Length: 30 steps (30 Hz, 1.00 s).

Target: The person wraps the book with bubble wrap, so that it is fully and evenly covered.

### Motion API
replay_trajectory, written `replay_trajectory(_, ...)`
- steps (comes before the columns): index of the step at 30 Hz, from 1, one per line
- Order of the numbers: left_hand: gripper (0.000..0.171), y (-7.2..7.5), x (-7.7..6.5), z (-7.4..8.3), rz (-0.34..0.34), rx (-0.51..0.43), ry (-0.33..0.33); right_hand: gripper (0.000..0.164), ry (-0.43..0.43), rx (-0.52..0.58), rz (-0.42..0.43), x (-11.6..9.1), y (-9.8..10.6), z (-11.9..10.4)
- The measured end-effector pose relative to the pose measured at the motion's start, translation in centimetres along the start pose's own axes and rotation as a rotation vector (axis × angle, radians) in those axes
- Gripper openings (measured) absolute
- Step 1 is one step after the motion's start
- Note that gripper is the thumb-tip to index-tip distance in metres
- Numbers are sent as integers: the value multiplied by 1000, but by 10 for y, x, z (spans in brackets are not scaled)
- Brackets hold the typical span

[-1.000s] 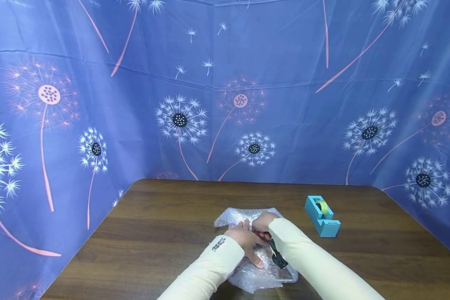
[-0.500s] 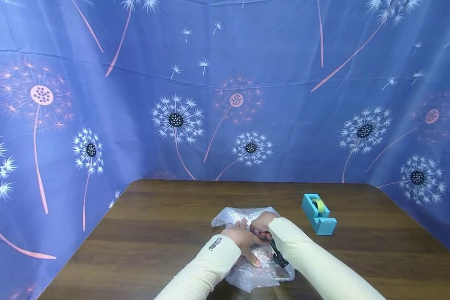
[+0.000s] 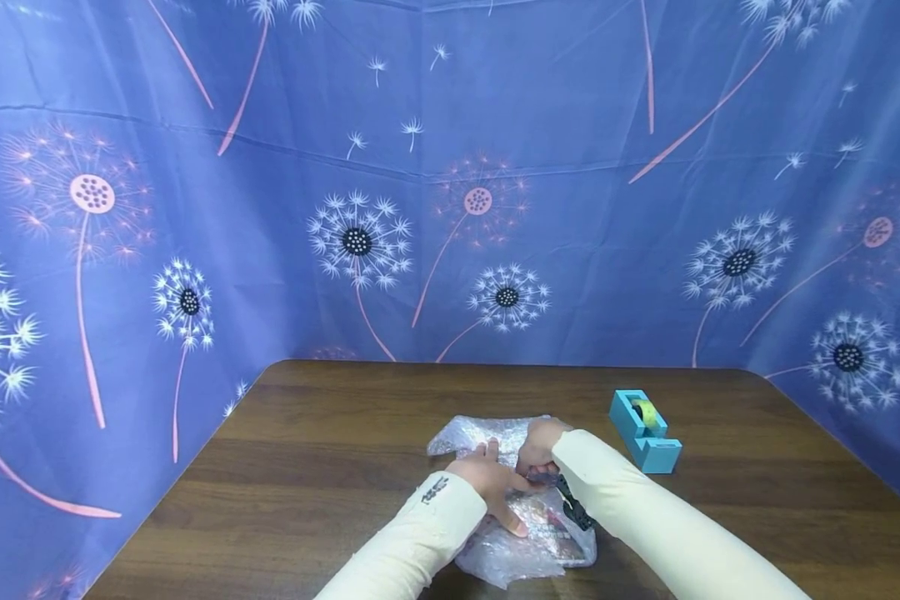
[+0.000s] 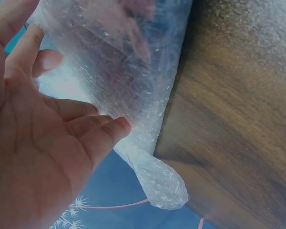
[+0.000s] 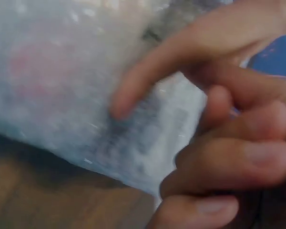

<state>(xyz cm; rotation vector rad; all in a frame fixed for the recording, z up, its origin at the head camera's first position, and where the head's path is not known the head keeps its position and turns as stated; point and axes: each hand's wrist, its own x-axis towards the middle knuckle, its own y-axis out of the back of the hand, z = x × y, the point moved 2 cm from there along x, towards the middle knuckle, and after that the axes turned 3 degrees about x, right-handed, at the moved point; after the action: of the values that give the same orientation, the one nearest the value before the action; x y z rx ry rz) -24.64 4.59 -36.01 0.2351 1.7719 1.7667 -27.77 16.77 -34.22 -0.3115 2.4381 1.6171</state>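
A flat thing with printing and reddish patches lies wrapped in clear bubble wrap (image 3: 506,565) on the table. My left hand (image 3: 487,477) spreads its fingers over the wrap. In the left wrist view, the wrap's edge runs past those fingers to a loose puffed corner (image 4: 164,188). My right hand (image 3: 540,446) is at the wrap's right side, just beyond the left thumb and index finger. Seen from the right wrist, one straight digit (image 5: 128,98) presses on the wrap while the other fingers curl in, with nothing visible in them.
A light blue tape dispenser (image 3: 647,442) with a yellow roll stands to the right of the wrap. The brown wooden table (image 3: 307,467) reaches back to a blue dandelion-print curtain (image 3: 420,208). A black device (image 3: 574,508) is strapped under the right wrist.
My right hand has slid to the right across the wrap, showing more of the printing beneath. The left hand stays where it was; the head view shifts slightly.
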Motion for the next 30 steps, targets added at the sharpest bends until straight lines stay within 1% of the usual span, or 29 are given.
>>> replay_trajectory(2,67,1,0,0,1,0,-3,40,47,-18,46,2,6,-2)
replay_trajectory(5,67,2,-1,1,0,-17,-3,43,127,-11,146,6,12,0)
replay_trajectory(7,66,2,-1,2,-7,-31,-2,46,156,7,169,10,12,5)
replay_trajectory(12,66,2,-1,6,-20,-30,1,44,190,0,181,19,2,20)
replay_trajectory(16,66,3,-2,6,-19,-21,9,41,196,-39,199,21,1,17)
replay_trajectory(20,67,4,-2,3,-15,-26,21,44,156,-55,181,20,3,9)
replay_trajectory(23,67,4,-3,3,-17,-30,22,47,110,-26,176,23,0,9)
replay_trajectory(25,67,4,-3,3,-16,-36,16,49,98,-7,179,27,-3,12)
replay_trajectory(27,66,5,-4,3,-19,-36,9,49,117,-6,187,29,-5,14)
replay_trajectory(30,66,5,-5,2,-21,-37,0,44,197,-12,184,29,-8,18)
